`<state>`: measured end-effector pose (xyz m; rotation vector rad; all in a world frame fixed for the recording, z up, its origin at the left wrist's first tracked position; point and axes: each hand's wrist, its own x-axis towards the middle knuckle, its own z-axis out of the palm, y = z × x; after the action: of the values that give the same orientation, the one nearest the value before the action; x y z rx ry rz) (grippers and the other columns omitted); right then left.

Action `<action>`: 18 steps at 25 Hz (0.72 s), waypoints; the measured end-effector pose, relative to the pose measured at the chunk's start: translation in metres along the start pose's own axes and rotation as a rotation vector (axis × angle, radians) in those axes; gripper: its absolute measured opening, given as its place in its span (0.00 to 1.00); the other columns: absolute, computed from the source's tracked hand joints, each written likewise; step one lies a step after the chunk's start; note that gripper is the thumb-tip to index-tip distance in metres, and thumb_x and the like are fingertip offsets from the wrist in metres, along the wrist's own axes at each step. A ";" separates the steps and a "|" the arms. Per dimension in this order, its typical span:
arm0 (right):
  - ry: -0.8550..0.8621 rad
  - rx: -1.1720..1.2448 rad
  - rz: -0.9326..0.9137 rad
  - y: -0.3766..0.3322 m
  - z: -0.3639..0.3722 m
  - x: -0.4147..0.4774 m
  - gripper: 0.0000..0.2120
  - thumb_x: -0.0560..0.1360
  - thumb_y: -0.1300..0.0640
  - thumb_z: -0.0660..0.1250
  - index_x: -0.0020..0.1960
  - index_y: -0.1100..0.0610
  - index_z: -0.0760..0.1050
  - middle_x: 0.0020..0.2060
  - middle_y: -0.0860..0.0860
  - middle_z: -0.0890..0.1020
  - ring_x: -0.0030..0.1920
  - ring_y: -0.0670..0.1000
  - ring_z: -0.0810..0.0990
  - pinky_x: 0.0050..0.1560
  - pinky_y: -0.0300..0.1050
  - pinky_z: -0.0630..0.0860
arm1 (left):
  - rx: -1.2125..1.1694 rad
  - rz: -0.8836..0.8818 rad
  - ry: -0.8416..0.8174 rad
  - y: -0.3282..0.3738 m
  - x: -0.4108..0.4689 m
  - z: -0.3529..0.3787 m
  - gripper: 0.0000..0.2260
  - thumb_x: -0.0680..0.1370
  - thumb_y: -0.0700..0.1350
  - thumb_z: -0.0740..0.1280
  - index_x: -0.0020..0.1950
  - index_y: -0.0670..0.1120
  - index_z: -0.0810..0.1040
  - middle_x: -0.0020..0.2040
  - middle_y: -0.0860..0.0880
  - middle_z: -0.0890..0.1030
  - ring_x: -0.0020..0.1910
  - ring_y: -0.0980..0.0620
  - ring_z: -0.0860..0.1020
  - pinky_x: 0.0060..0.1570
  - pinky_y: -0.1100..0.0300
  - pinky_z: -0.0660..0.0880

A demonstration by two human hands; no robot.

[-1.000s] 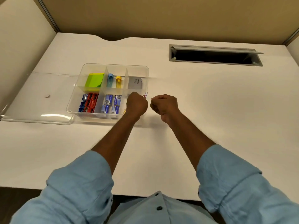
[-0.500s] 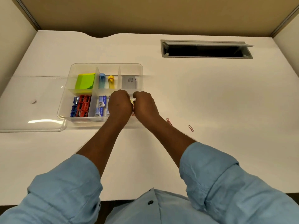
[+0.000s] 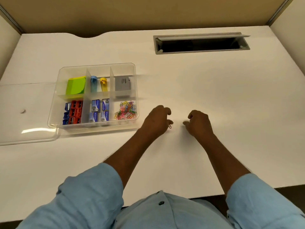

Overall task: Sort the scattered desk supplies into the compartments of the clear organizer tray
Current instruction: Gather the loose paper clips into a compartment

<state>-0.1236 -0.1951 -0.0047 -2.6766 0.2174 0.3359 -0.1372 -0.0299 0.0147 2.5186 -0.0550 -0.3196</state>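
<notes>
- Both hands have pulled back from the tray's front right compartment, where they were half a second ago. They now sit over the white desk (image 3: 222, 90) to the right of the tray.
- The left hand (image 3: 157, 120) is just beside the clear organizer tray (image 3: 99, 129), fingers curled. Thumb and forefinger seem to pinch a single orange paper clip (image 3: 170, 126), though it is small and blurred.
- The right hand (image 3: 200, 123) is near the left one but apart from it, fingers bent down toward the desk. Whether it grasps anything I cannot tell.
- A heap of coloured paper clips (image 3: 125, 110) lies in the tray's front right compartment.
- The front middle compartment holds blue staple boxes (image 3: 100, 111), and the front left holds red and blue sharpeners (image 3: 74, 112).
- The back row holds green sticky notes (image 3: 76, 85) on the left and a grey box (image 3: 123, 83) on the right.
- A clear lid (image 3: 24, 113) lies left of the tray.
</notes>
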 end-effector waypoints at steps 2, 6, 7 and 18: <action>-0.075 -0.035 -0.025 0.007 0.000 -0.005 0.16 0.73 0.53 0.70 0.58 0.59 0.74 0.51 0.58 0.80 0.55 0.58 0.77 0.49 0.43 0.70 | 0.073 0.014 -0.060 -0.004 0.000 0.016 0.19 0.73 0.43 0.71 0.63 0.44 0.75 0.57 0.42 0.74 0.59 0.44 0.72 0.56 0.55 0.69; -0.142 -0.110 -0.156 0.015 0.004 -0.024 0.18 0.77 0.54 0.65 0.65 0.58 0.73 0.57 0.59 0.73 0.59 0.58 0.73 0.56 0.47 0.71 | 0.145 0.120 -0.026 -0.022 -0.001 0.033 0.11 0.77 0.39 0.64 0.58 0.41 0.80 0.54 0.41 0.75 0.56 0.43 0.71 0.51 0.58 0.67; -0.129 -0.123 -0.192 0.017 0.007 -0.031 0.16 0.77 0.57 0.64 0.64 0.59 0.74 0.56 0.58 0.72 0.58 0.57 0.72 0.55 0.47 0.73 | 0.131 0.128 -0.008 -0.024 -0.004 0.037 0.11 0.77 0.38 0.63 0.56 0.40 0.81 0.53 0.41 0.75 0.55 0.43 0.71 0.50 0.60 0.65; 0.010 0.006 -0.128 0.010 0.014 -0.021 0.01 0.71 0.66 0.63 0.43 0.62 0.71 0.38 0.56 0.78 0.36 0.55 0.73 0.34 0.44 0.67 | 0.153 0.035 -0.051 -0.020 0.012 0.031 0.10 0.74 0.45 0.69 0.50 0.40 0.80 0.52 0.41 0.75 0.53 0.43 0.71 0.48 0.54 0.67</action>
<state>-0.1484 -0.1964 -0.0152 -2.6710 0.0488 0.2820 -0.1336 -0.0318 -0.0237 2.6572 -0.1482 -0.3786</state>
